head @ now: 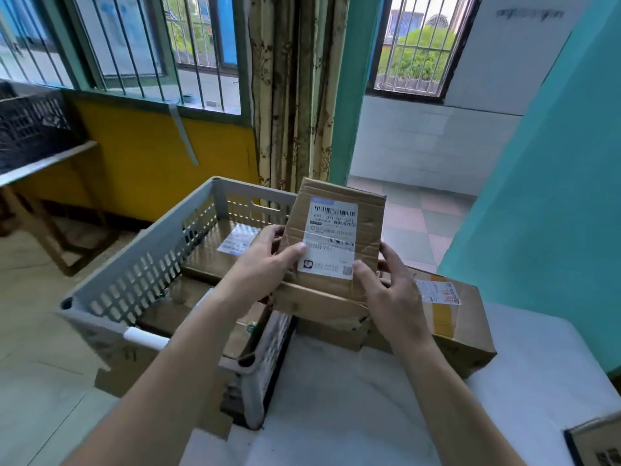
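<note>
I hold a small cardboard parcel [366,213] tilted up in front of me, its white shipping label facing the camera. My left hand [265,260] grips its left edge, thumb on the label. My right hand [389,290] grips the lower right corner, thumb on the front. The parcel hangs above the right rim of a grey slotted plastic crate [134,284] that holds several cardboard boxes, one with a label [235,243]. Another flat box [322,304] lies just under the held parcel.
A larger taped cardboard box [460,324] lies on the white table [353,415] to the right. A black crate [30,129] stands on a bench at far left. A teal wall [554,196] rises on the right. A dark framed object [594,442] shows at the bottom right corner.
</note>
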The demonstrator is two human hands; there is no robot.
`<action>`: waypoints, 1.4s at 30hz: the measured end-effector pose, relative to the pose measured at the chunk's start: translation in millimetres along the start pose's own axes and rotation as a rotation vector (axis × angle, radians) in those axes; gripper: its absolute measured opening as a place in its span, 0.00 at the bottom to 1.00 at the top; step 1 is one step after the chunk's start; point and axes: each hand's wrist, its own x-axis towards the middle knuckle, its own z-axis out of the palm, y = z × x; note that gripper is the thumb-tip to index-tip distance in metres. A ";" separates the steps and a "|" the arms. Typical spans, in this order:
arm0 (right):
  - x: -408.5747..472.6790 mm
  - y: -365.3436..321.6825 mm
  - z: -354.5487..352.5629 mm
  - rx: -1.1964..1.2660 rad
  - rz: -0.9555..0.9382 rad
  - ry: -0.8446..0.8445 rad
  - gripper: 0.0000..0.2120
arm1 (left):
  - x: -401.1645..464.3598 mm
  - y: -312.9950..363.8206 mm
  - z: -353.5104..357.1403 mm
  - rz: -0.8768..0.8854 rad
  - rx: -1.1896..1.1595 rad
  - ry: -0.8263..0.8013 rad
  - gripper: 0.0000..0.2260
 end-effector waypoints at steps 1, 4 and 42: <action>0.8 -6.8 9.0 0.002 -0.002 -0.001 0.14 | 0.1 3.0 -12.5 0.004 -0.002 -0.010 0.16; 8.2 -30.1 46.7 -0.027 -0.013 0.022 0.13 | 7.0 4.2 -58.5 0.020 0.035 -0.010 0.17; 115.4 -33.6 155.9 -0.343 0.180 -0.116 0.18 | 140.0 -56.2 -128.3 -0.139 0.042 -0.006 0.20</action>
